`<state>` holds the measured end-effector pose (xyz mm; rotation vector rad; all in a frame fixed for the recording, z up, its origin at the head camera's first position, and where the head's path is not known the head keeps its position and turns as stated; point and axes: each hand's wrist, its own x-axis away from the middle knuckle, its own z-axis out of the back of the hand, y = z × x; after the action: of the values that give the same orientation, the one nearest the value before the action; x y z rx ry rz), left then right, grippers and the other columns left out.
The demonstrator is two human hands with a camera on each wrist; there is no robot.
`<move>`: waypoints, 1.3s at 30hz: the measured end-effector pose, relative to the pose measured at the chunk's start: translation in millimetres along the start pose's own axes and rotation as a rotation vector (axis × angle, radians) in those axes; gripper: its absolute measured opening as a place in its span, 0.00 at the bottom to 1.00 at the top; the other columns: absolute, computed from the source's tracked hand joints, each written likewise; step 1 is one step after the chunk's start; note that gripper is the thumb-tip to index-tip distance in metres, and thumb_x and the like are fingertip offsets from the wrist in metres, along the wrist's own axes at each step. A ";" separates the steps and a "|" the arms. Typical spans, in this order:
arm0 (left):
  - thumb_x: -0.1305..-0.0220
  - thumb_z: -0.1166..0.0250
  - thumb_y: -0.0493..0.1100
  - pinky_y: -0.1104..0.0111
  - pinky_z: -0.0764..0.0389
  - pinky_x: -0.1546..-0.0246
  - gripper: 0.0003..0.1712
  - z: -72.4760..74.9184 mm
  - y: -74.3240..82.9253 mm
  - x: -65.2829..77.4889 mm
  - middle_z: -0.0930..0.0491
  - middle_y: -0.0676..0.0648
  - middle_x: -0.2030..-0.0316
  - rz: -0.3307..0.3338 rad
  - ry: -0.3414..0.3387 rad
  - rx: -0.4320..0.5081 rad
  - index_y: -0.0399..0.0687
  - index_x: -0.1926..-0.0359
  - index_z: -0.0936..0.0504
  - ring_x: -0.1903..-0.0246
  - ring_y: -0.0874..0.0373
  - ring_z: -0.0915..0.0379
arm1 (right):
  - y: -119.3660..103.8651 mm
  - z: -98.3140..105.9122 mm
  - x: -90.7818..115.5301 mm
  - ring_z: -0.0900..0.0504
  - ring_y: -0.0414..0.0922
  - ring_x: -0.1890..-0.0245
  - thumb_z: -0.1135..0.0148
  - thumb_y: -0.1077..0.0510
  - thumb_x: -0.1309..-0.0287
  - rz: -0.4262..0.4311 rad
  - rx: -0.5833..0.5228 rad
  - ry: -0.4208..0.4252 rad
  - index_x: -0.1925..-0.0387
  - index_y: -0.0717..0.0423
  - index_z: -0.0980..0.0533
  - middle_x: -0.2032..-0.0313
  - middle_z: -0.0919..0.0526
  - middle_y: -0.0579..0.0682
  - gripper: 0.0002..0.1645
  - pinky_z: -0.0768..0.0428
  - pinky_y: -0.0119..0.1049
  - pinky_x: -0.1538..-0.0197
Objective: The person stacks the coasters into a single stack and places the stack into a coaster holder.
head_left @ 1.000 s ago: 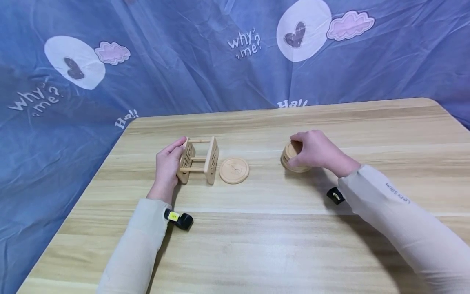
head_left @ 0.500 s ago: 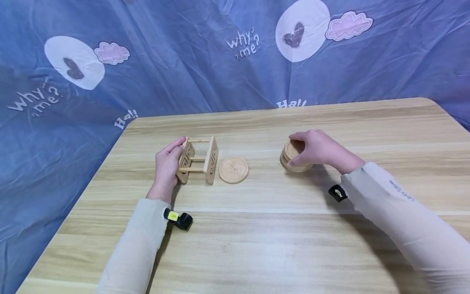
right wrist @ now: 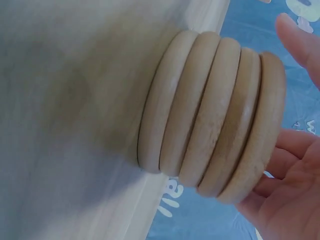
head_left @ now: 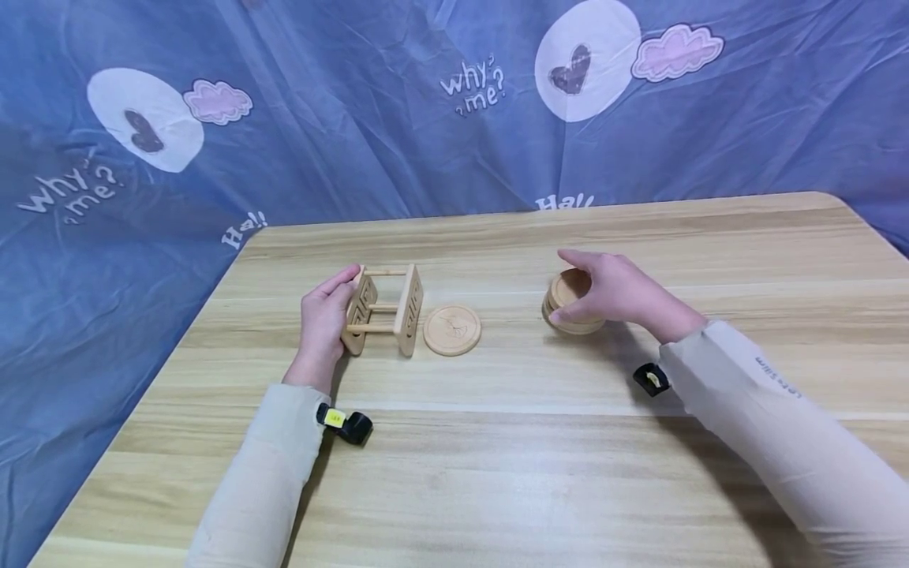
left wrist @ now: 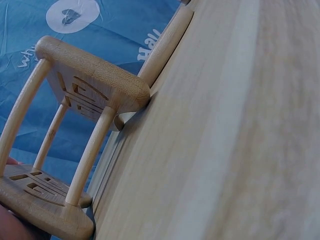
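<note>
My left hand (head_left: 325, 312) grips the left side panel of a light wooden coaster holder (head_left: 408, 310), which has cut-out panels joined by round rods. In the left wrist view the holder (left wrist: 82, 192) stands on the tabletop. Just right of it lies a single round wooden coaster (head_left: 452, 330) with an engraved line drawing. Over a stack of several coasters (head_left: 568, 292) hovers my right hand (head_left: 616, 292), thumb and fingers spread around the top. The right wrist view shows the stacked coasters (right wrist: 210, 112) with slightly offset edges; one digit there is plainly apart from the wood.
A wood-grain table (head_left: 497, 473) carries everything. Behind it hangs a blue printed cloth (head_left: 369, 102) along the back edge. Each wrist wears a small black camera, the left wrist camera (head_left: 355, 427) and the right wrist camera (head_left: 651, 379).
The fingers of my right hand have spread away from the top of the coaster stack. My left hand, the holder and the single coaster have stayed in place.
</note>
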<state>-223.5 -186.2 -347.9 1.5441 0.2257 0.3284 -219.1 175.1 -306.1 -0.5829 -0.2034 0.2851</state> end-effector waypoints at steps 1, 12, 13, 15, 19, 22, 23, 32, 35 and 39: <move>0.38 0.44 0.36 0.72 0.29 0.44 0.19 0.0 0.1 -0.1 0.26 0.47 0.43 -0.001 0.001 0.000 0.41 0.45 0.23 0.42 0.61 0.33 | -0.4 -0.8 -0.1 0.40 0.59 0.36 0.24 0.43 0.66 0.006 -0.010 0.006 0.31 0.57 0.46 0.35 0.39 0.64 0.63 0.39 0.55 0.36; 0.39 0.44 0.36 0.73 0.31 0.43 0.20 -0.2 -0.4 -0.8 0.26 0.47 0.42 -0.006 0.001 -0.006 0.41 0.45 0.23 0.41 0.61 0.35 | -7.8 -4.1 -1.3 0.41 0.60 0.35 0.24 0.44 0.65 0.069 -0.022 0.081 0.30 0.52 0.48 0.34 0.40 0.62 0.62 0.41 0.56 0.35; 0.39 0.44 0.36 0.73 0.31 0.43 0.20 -0.2 -0.3 -0.7 0.26 0.47 0.42 -0.004 0.002 -0.005 0.41 0.45 0.23 0.41 0.61 0.35 | -8.7 -4.1 -1.4 0.41 0.60 0.35 0.24 0.44 0.64 0.075 -0.024 0.086 0.30 0.52 0.47 0.34 0.39 0.62 0.62 0.41 0.56 0.35; 0.39 0.44 0.36 0.73 0.31 0.43 0.20 -0.3 -0.1 -0.5 0.26 0.47 0.42 -0.002 0.003 -0.005 0.41 0.45 0.23 0.41 0.61 0.34 | -10.6 -4.5 -1.9 0.41 0.60 0.35 0.25 0.43 0.64 0.090 -0.026 0.096 0.30 0.53 0.46 0.34 0.38 0.62 0.61 0.41 0.55 0.35; 0.39 0.43 0.36 0.73 0.31 0.43 0.20 -0.6 0.5 -0.5 0.26 0.47 0.43 0.002 0.008 -0.003 0.41 0.45 0.23 0.41 0.61 0.34 | -14.4 -5.1 -4.2 0.40 0.59 0.35 0.25 0.43 0.63 0.115 -0.021 0.110 0.31 0.55 0.44 0.35 0.37 0.61 0.59 0.41 0.53 0.34; 0.39 0.43 0.35 0.74 0.31 0.43 0.19 -1.1 0.5 -0.8 0.26 0.47 0.43 0.002 0.010 -0.003 0.41 0.45 0.23 0.41 0.61 0.34 | -17.5 -6.3 -6.2 0.36 0.57 0.37 0.25 0.45 0.62 0.131 -0.021 0.114 0.32 0.56 0.43 0.35 0.37 0.61 0.58 0.40 0.52 0.34; 0.39 0.43 0.35 0.74 0.31 0.43 0.19 -1.3 0.5 -0.9 0.26 0.47 0.43 0.000 0.011 -0.003 0.41 0.45 0.23 0.41 0.61 0.34 | -18.5 -6.9 -6.9 0.31 0.56 0.40 0.25 0.45 0.62 0.134 -0.029 0.113 0.32 0.56 0.43 0.36 0.34 0.61 0.58 0.38 0.52 0.35; 0.39 0.44 0.35 0.73 0.31 0.42 0.20 -2.0 -0.2 0.1 0.26 0.48 0.42 0.009 -0.003 -0.001 0.42 0.45 0.24 0.40 0.61 0.35 | -28.8 -17.3 -13.5 0.28 0.56 0.44 0.25 0.46 0.63 0.150 -0.113 0.076 0.31 0.56 0.45 0.34 0.38 0.59 0.59 0.38 0.50 0.34; 0.39 0.44 0.35 0.73 0.31 0.42 0.20 -1.5 -0.1 0.7 0.26 0.48 0.42 0.012 -0.001 0.007 0.42 0.45 0.24 0.40 0.61 0.35 | -35.7 -21.2 -16.4 0.42 0.56 0.33 0.25 0.46 0.63 0.157 -0.128 0.056 0.31 0.55 0.45 0.33 0.41 0.57 0.59 0.42 0.50 0.32; 0.40 0.44 0.35 0.73 0.31 0.42 0.20 -1.0 0.7 0.6 0.26 0.48 0.42 -0.005 0.002 0.011 0.41 0.45 0.24 0.40 0.61 0.35 | -47.3 -26.2 -20.2 0.42 0.53 0.33 0.25 0.44 0.64 0.158 -0.139 0.034 0.31 0.53 0.44 0.32 0.40 0.54 0.59 0.43 0.49 0.32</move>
<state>-223.3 -185.0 -347.1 1.5544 0.2328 0.3254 -221.4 117.5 -302.8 -0.7428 -0.1452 0.4157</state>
